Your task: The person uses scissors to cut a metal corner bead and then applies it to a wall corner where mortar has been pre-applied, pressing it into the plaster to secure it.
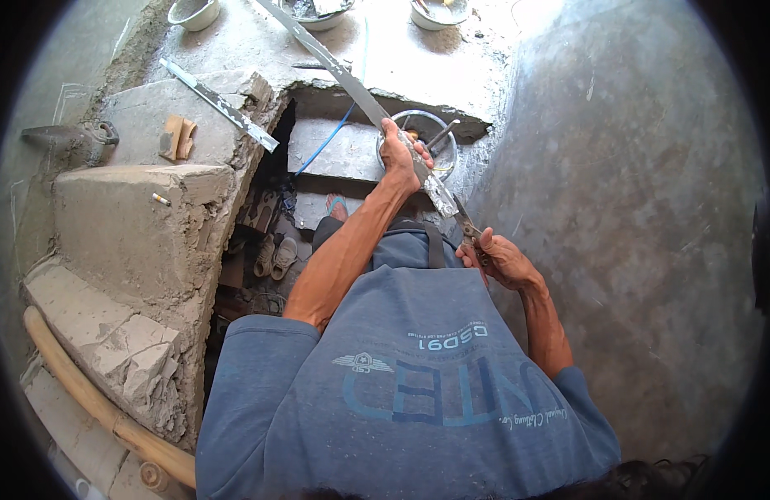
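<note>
- Bkgd: rough conc. steps [135, 208], broken edges; 2nd strip [210, 97] lies on them, one end past the edge.
- Our L hand [404, 156] is clamped on the strip [343, 75], prob. to steady it; strip runs diag. up & away, partly over pail [453, 158].
- Our R hand [506, 260] is wrapped round snips [466, 223] handles, blades at strip's near end; can't tell if they bite.
- We've both close in, prob. for control.
</note>
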`<state>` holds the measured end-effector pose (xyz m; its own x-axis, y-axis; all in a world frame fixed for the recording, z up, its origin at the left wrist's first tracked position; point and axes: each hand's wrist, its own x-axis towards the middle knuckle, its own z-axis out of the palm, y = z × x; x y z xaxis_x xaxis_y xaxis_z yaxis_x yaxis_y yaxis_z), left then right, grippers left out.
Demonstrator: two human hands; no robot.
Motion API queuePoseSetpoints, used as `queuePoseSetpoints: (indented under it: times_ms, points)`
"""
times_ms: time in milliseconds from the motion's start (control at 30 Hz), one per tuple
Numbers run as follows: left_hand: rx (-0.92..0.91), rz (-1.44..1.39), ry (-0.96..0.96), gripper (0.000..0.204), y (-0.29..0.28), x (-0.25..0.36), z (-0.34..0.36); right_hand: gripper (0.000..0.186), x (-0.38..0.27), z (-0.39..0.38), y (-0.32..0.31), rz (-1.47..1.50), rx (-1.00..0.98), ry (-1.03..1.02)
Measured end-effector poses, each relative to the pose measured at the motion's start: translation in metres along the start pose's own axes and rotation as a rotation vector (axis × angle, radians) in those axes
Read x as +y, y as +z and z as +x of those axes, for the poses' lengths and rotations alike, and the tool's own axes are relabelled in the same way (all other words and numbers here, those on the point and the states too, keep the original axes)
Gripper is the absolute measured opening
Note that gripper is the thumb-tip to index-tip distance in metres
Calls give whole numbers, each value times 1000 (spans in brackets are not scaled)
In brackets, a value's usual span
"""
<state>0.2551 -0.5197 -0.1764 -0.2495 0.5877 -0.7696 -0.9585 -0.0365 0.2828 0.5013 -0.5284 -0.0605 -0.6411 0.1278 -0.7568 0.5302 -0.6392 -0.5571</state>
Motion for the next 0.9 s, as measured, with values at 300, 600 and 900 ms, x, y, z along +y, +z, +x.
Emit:
queuePoseSetpoints:
  times_ms: [300, 600, 900]
  points:
    - [-21, -45, 39, 61, 10, -4, -3, 77, 31, 10, 11, 163, 88, -120]
    - [-80, -40, -19, 59, 0, 0, 4, 76, -1, -1, -18, 294, -57, -15]
    - [-78, -9, -1, 59, -10, 1, -3, 74, 2, 1, -9, -52, 42, 41]
